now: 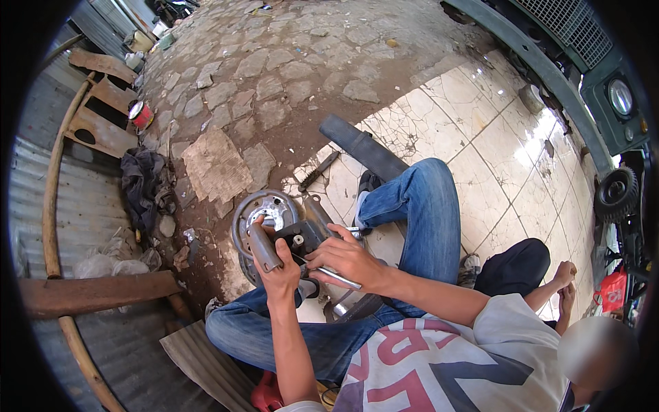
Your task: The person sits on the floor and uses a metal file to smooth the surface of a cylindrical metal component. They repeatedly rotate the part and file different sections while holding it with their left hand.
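My left hand (280,269) is wrapped round a grey curved metal piece (263,246) that looks like a brake shoe. A dark metal bracket (302,235) with a light round fitting sits between my hands, and a second curved metal piece (318,211) is just beyond it. In my right hand (351,259) is a thin silver metal rod (336,277), its fingers closed near the bracket. Whether the rod touches the bracket is hidden by my fingers. Behind my left hand lies a round metal backing plate (238,230) with a shiny centre.
A dark brush-like tool (319,172) and a long dark tube (364,145) lie ahead on the tiles. A flat stone slab (216,165) is farther left. At right, another person's hands (565,283) are together; a green vehicle (597,96) stands beyond.
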